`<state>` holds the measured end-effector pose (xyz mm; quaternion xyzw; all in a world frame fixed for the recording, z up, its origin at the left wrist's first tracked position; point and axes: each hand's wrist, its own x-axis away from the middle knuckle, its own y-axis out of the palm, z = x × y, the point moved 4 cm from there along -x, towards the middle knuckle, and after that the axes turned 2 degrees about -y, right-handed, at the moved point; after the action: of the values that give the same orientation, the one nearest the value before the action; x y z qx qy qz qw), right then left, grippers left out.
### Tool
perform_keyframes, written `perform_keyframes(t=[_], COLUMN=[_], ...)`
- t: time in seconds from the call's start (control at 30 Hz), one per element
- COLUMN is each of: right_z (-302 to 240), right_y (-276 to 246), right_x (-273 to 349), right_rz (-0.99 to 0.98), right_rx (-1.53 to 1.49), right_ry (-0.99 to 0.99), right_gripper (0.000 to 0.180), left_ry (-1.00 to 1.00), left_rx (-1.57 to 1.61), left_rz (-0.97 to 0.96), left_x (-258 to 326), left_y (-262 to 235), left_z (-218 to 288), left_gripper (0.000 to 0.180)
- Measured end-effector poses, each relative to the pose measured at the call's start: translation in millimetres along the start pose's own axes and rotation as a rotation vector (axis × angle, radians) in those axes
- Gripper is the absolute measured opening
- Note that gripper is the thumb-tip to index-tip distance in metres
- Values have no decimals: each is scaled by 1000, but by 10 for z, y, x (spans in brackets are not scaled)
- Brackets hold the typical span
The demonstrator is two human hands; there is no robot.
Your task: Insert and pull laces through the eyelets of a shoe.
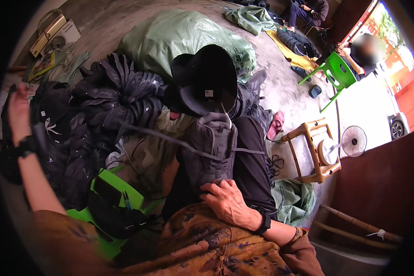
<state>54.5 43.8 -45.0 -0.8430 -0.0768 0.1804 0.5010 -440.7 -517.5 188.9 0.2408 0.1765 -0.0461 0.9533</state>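
Observation:
A dark grey lace-up sneaker (211, 142) rests on my lap, toe toward me. My right hand (227, 202) grips its toe, fingers curled over the front. From the eyelets a grey shoelace (165, 136) stretches through the air to the left, toward my raised left hand (19, 112). That hand is blurred by motion, but the taut lace runs up to it. The lace's other end (248, 150) lies across my right trouser leg. Just beyond the sneaker's heel is a black hat-like piece (204, 83) with a small white label inside.
Black shoes (110, 87) are heaped at the left. A green sack (170, 34) lies behind them. Beside my left leg stands a green plastic chair (133, 186) with tools on it. At right are a bamboo stool (319, 149) and a fan (354, 140); two people sit farther off.

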Motion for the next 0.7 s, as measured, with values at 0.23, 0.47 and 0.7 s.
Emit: perform_keyframes(t=[0.23,0.47,0.7], right_z=[43,438,769], right_y=[-101,-515,-296], right_x=[-11,-151,-328], right_rz=[42,510,103], right_rx=[-44,-291,-829], right_ry=[53,291,651], right_gripper=[23,17,27], left_ry=[-524,82,137], left_rx=[-175,-682,-802], left_rz=[-218,-453,-493], left_x=[2828,3890,4192], left_y=[2832,3670,3617], left_z=[-3025,-3183,-3037], left_gripper=[22,12,18])
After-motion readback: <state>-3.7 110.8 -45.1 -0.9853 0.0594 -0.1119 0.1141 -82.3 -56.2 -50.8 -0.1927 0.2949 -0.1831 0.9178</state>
